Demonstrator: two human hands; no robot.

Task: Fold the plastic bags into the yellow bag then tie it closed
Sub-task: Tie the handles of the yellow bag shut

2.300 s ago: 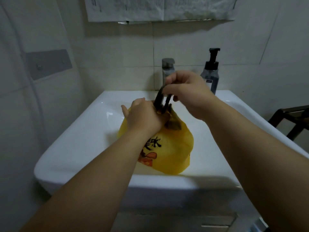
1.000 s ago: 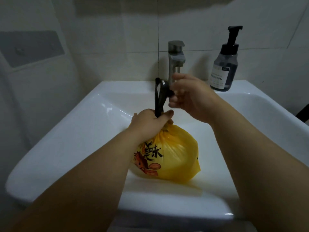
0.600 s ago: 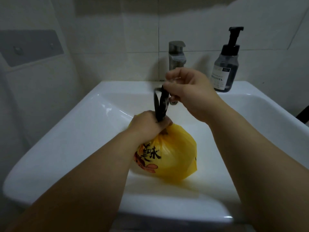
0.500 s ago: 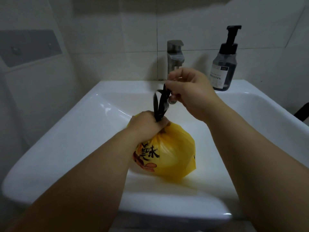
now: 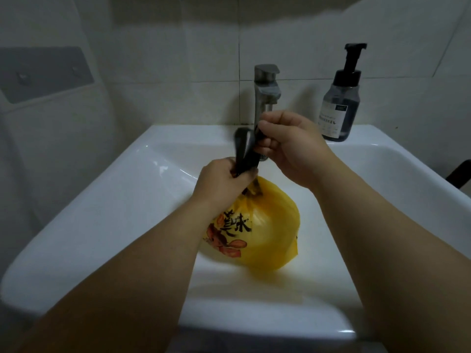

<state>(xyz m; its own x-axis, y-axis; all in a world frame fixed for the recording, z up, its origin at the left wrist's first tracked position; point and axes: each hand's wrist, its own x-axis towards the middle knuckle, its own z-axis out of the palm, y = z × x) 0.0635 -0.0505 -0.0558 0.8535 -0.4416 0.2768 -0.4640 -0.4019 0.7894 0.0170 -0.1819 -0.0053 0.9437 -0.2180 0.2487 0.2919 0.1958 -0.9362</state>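
Now the white sink point(image 5: 102, 225) fills most of the frame, as it does half a second back. The yellow bag point(image 5: 270, 230) sits in its basin, a little right of and below the centre, full and rounded, with its mouth drawn into a narrow neck. Above it, the left hand point(image 5: 219, 182) grips that neck in a fist at the centre of the frame. Just up and to the right, in front of the tap point(image 5: 266, 95), the right hand point(image 5: 290, 146) pinches the top of the black strip point(image 5: 244, 154) between thumb and curled fingers. What has just changed is small: the strip, drawn narrow and upright between the two hands a second earlier, now bulges to the left in a wider, blurred loop beside the right hand. I judge that the stuffing is done and the tying is under way, with the loop being shaped for a knot; no finished knot shows yet. Against the oldest frame, the bag looks rounder and more tightly gathered. The view has also shifted, so the soap bottle point(image 5: 340, 108) stands well clear in the upper right instead of just behind the right hand.
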